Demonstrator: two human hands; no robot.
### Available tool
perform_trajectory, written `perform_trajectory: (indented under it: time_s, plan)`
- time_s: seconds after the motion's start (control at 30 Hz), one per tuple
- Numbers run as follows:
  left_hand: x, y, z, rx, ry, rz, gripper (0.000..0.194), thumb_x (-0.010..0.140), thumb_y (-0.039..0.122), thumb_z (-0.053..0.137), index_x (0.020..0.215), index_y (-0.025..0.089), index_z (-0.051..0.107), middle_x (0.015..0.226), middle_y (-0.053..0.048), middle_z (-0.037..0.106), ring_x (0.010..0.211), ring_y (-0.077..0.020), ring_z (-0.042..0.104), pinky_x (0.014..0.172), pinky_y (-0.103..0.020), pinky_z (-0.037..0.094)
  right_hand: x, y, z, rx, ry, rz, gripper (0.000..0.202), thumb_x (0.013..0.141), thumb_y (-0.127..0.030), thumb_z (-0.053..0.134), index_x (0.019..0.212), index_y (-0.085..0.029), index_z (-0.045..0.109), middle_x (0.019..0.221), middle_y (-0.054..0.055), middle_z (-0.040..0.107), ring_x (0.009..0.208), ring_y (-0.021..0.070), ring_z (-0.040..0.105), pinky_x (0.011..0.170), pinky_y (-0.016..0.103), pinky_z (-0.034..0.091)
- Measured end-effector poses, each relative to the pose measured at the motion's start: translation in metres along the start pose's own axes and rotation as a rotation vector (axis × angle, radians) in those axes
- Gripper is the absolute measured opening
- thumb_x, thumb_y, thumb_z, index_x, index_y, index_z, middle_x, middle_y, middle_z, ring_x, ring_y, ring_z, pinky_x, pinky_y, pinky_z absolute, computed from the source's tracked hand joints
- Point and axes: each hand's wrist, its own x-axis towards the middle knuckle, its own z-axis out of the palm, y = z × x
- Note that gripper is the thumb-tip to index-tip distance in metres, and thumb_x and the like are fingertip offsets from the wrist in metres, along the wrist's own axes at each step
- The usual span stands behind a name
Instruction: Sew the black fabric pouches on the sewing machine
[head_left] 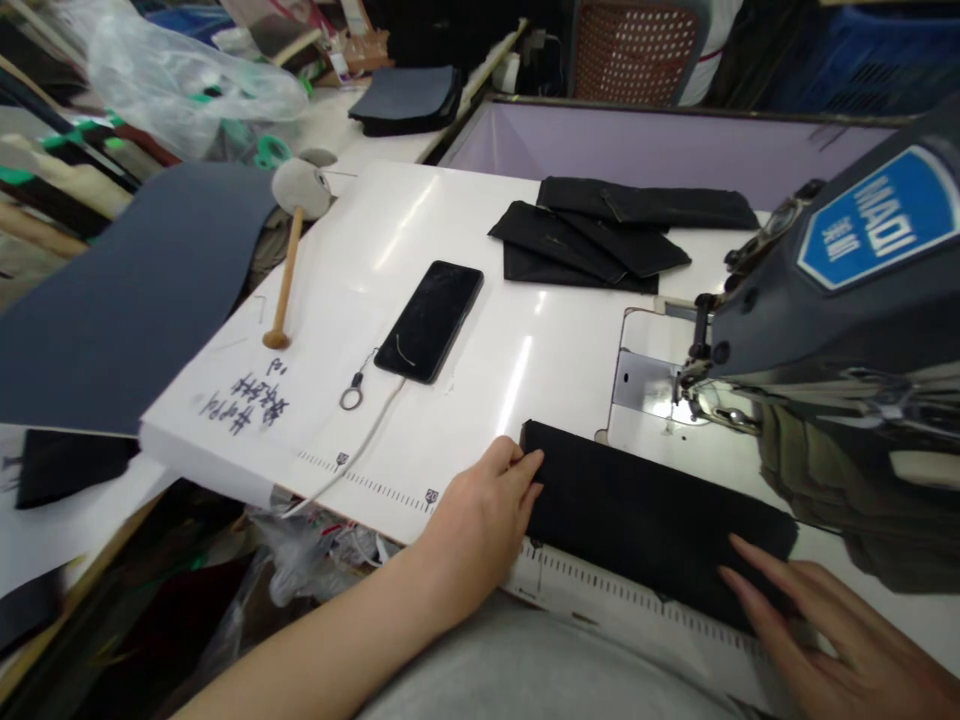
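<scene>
A long black fabric piece (pixel 645 510) lies flat along the front edge of the white sewing table, just in front of the sewing machine (pixel 832 330). My left hand (pixel 487 520) pinches its left end between thumb and fingers. Over its right end, my right hand (pixel 825 620) rests with fingers stretched out and apart, the fingertips on the cloth. The machine's needle and presser foot (pixel 686 390) stand beyond the piece, apart from it. Part of the right end is covered by my right hand.
Folded black fabric pieces (pixel 592 235) lie in a pile behind the machine's needle plate. A black phone (pixel 431 320) with a cable and ring sits mid-table. To its left lies a mallet (pixel 289 260) with a wooden handle. A dark grey sheet (pixel 135 300) covers the far left.
</scene>
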Motion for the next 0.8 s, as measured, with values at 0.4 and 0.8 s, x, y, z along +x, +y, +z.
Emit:
perform_trajectory:
  time_s: [0.4,0.8]
  plan:
    - [0.002,-0.007,0.004,0.005,0.044,0.084,0.028,0.086,0.019,0.036,0.106,0.015,0.055,0.081,-0.002,0.054,0.059,-0.0088,0.055,0.056,-0.02,0.049,0.018,-0.017,-0.005,0.108,-0.038,0.218,0.019,0.084,-0.024,0.046,0.091,-0.017,0.062,0.074,0.003,0.063,0.064,0.0113,0.06,0.059,0.02,0.048]
    - [0.003,-0.008,0.004,0.002,0.035,0.083,0.031,0.087,0.024,0.034,0.105,0.013,0.056,0.08,-0.003,0.053,0.055,-0.0084,0.054,0.053,-0.02,0.049,0.019,-0.014,-0.006,0.209,-0.075,0.301,0.018,0.082,-0.023,0.047,0.089,-0.019,0.063,0.072,0.001,0.062,0.062,0.0108,0.059,0.056,0.02,0.047]
